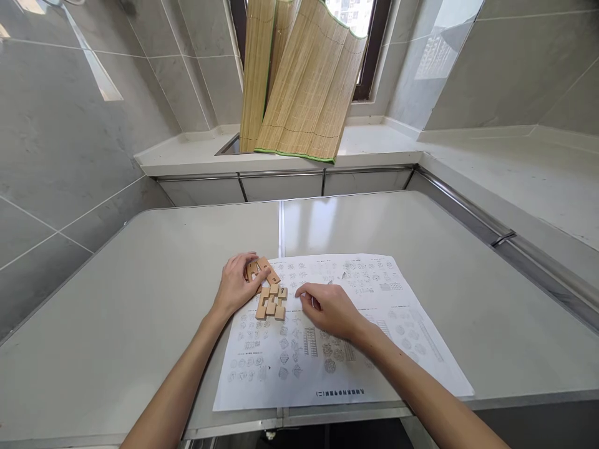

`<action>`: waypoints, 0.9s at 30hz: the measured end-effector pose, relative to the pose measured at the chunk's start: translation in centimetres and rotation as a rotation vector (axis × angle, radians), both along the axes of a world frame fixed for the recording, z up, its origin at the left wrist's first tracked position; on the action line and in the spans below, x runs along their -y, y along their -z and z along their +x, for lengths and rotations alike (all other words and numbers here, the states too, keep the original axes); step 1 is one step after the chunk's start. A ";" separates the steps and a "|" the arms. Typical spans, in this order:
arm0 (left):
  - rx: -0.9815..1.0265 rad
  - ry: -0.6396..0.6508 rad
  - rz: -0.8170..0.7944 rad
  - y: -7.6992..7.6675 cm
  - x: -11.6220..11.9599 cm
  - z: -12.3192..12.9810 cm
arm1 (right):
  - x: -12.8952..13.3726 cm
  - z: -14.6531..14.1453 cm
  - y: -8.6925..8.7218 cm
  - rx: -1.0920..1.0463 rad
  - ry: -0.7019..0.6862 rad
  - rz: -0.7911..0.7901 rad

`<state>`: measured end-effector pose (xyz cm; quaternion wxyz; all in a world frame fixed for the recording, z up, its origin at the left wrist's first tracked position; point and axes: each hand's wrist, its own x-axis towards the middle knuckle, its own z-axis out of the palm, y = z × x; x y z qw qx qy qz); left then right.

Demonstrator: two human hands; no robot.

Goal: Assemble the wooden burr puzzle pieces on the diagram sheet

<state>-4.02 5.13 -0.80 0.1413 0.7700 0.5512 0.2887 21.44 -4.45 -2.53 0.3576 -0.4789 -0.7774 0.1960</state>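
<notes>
A large printed sheet (374, 374) with rows of small diagrams lies on the pale table. At its upper left, flat wooden pieces (269, 270) with cut-outs and printed marks rest under and beside my left hand (238, 284), whose fingers curve around them with the thumb on top. Just below sits a cluster of small notched wooden pieces (271, 304), side by side and partly overlapping. My right hand (331, 307) rests on the sheet to the right of the cluster, apart from it, fingers curled and thumb near the index finger; nothing shows in it.
The table (140, 324) has a seam down its middle and a front edge near my forearms. Behind it, a metal rail (281, 173) runs below a white ledge (187, 163). A folded bamboo mat (309, 87) leans at the window, between grey tiled walls.
</notes>
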 end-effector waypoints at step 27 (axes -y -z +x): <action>-0.114 0.093 0.009 -0.2 0.2 0.0 | 0.0 0.0 -0.3 0.009 -0.006 -0.001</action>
